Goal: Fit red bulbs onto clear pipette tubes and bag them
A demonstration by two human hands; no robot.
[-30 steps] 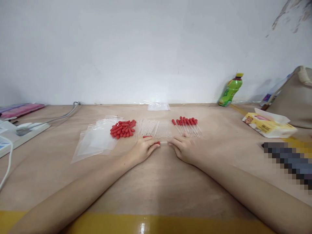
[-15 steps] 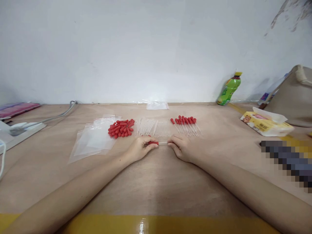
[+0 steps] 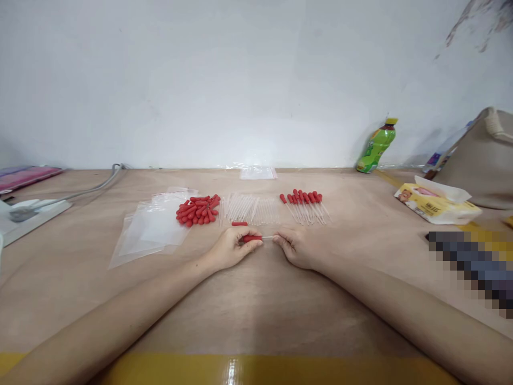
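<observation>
Between the fingers of my left hand is a red rubber bulb. My right hand pinches a thin clear tube whose other end meets the bulb. One loose red bulb lies just behind my left hand. Farther back, a pile of red bulbs sits left of a row of clear tubes. To the right of that row lie several tubes with red bulbs on their ends.
Clear plastic bags lie at the left, near a white power strip. Another bag is by the wall. At the right are a green bottle, a yellow tissue pack, a beige bag and a blurred dark object.
My hands are slightly closer together, with less of the tube showing between them. The loose red bulb behind my left hand shows more fully.
</observation>
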